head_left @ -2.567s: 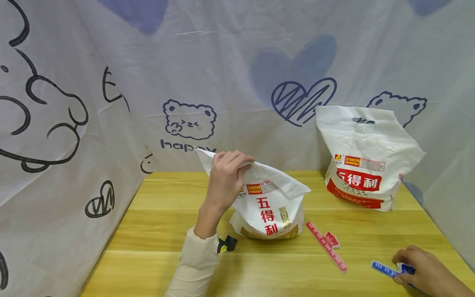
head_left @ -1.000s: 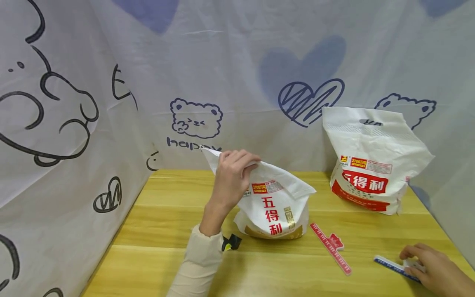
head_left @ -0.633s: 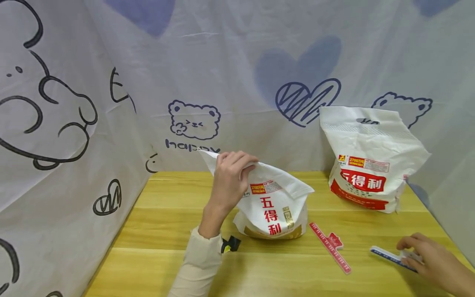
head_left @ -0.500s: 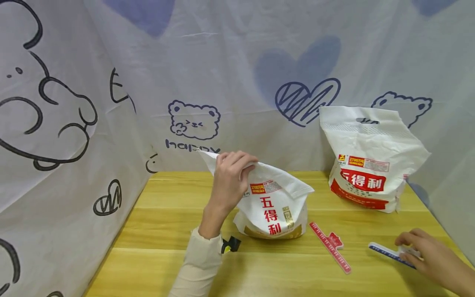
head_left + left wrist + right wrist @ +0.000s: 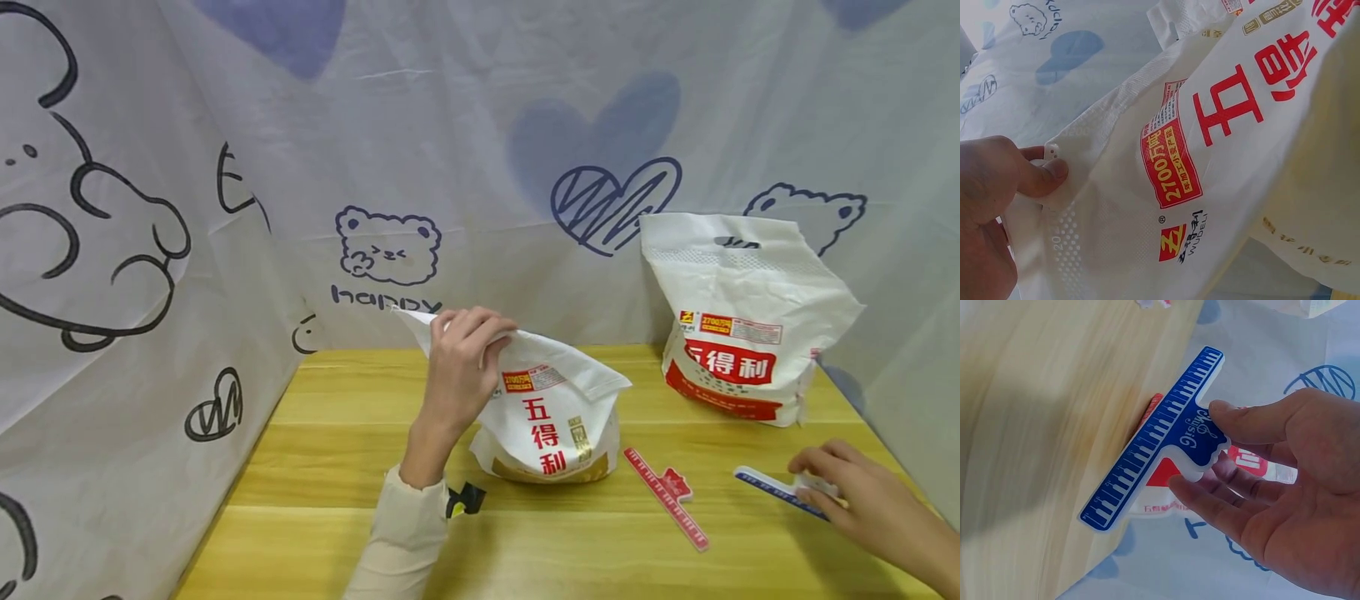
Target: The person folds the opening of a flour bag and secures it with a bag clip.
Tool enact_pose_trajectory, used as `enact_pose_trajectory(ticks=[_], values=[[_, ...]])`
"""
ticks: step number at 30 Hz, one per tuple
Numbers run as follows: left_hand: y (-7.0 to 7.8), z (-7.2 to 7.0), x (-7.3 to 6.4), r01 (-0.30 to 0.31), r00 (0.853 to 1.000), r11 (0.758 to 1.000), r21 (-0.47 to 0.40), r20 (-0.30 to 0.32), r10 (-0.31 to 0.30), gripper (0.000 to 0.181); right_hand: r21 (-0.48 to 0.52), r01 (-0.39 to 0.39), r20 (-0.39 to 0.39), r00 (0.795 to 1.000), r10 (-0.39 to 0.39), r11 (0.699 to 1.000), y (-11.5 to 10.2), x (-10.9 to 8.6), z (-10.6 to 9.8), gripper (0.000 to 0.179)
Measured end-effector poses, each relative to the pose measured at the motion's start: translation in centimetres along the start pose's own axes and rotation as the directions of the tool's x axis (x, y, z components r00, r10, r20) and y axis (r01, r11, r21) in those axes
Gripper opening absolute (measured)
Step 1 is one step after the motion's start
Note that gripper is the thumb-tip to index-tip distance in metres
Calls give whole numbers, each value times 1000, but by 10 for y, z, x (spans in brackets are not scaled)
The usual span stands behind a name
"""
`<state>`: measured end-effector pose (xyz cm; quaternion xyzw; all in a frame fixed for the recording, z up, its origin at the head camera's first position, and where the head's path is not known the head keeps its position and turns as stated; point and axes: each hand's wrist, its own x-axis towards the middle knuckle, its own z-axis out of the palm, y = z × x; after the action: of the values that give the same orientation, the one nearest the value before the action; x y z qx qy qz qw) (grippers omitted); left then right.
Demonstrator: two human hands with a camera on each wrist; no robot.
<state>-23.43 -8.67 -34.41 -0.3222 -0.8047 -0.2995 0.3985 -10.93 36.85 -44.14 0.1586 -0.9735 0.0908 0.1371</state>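
Note:
My left hand [image 5: 459,367] pinches the folded top edge of a white flour bag [image 5: 558,408], which stands on the table at centre. In the left wrist view, the thumb of that hand [image 5: 997,200] lies over the perforated rim of the bag [image 5: 1222,137]. At the right, my right hand [image 5: 862,500] holds a blue piano-key clip [image 5: 776,490], raised above the tabletop. The right wrist view shows the thumb and fingers on the "Music" handle of the clip [image 5: 1154,434]; its long bar points away from the hand [image 5: 1297,469].
A similar red clip [image 5: 666,497] lies flat on the wooden table [image 5: 315,467] between the bag and my right hand. Another white flour bag [image 5: 738,333] with a cut-out handle stands at the back right. A small black object [image 5: 468,498] sits beside my left wrist. Printed cloth [image 5: 480,167] encloses the table.
My right hand has taken the blue clip up off the table, tilted it, and moved it slightly away and left. My left hand keeps its hold on the bag's top.

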Motion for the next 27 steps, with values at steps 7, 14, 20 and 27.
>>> enact_pose_trajectory(ticks=[7,14,20,27], values=[[0,1,-1,3,1000,1000,-9,4,-3,15,27,0,-39,999,1,1000,-7,3,0,33],[1,1,-2,19,1000,1000,-21,7,-19,15,47,-12,-69,997,16,999,-14,9,-5,32],[1,1,-2,26,1000,1000,-16,7,-26,17,77,17,-134,991,-6,997,-18,15,-12,36],[0,0,0,38,999,999,-11,14,-38,16,112,-14,-134,991,29,994,-24,27,-21,30]])
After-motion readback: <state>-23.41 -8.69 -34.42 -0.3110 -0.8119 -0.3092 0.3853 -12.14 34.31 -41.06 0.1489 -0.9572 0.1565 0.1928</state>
